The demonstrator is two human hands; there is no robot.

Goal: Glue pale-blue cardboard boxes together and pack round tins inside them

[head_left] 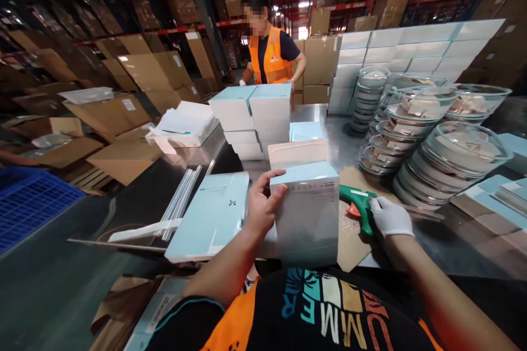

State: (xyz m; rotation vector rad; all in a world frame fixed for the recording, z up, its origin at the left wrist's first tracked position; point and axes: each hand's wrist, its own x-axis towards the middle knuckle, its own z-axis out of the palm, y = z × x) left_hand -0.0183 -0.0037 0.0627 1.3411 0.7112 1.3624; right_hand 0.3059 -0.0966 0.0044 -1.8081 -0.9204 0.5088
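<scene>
My bare left hand grips the upper left edge of a white and pale-blue carton, its thumb on the near face. The carton stands upright at the table's near edge, in front of my body. My right hand, in a white glove, has its fingers closed at the rear end of a green glue gun with an orange trigger. A brown cardboard sheet lies beneath the gun. Left of my left hand lies a flat pale-blue box, beside several clear glue sticks.
Stacked glass dishes with lids stand at the right. White cartons are stacked ahead, with a person in an orange vest behind them. A white basket and a blue crate are at the left.
</scene>
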